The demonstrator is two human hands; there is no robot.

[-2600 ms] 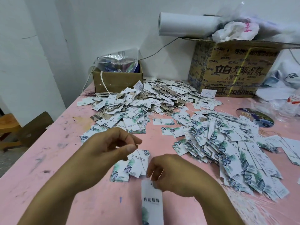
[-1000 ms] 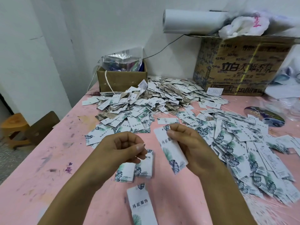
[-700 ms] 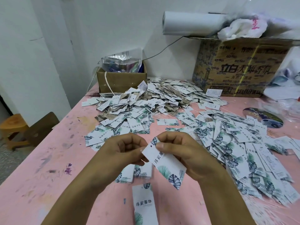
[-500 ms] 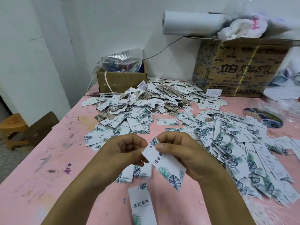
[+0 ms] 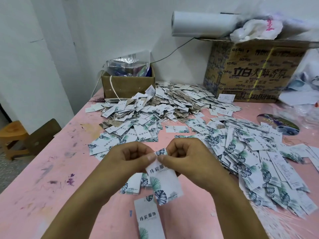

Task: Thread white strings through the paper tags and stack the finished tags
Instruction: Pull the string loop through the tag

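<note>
A white paper tag [image 5: 164, 181] with green and blue leaf print hangs between my hands over the pink table [image 5: 51, 178]. My right hand [image 5: 188, 157] pinches its top edge from the right. My left hand [image 5: 133, 159] pinches beside it, thumb and forefinger closed at the tag's top; the string there is too thin to see. Another tag [image 5: 148, 219] lies flat below. A small stack of tags [image 5: 133, 184] lies under my hands. A heap of loose tags [image 5: 250, 156] spreads to the right.
A heap of tags with strings [image 5: 155, 107] lies at the back. A small cardboard box [image 5: 127, 85] with a plastic bag stands behind it, a large printed carton [image 5: 255, 69] at the back right under a paper roll [image 5: 202, 23]. White strings [image 5: 279, 226] lie at lower right.
My right hand brought a tag from the right heap to the middle. Both hands now pinch its top, and the tag hangs more upright than half a second ago.
</note>
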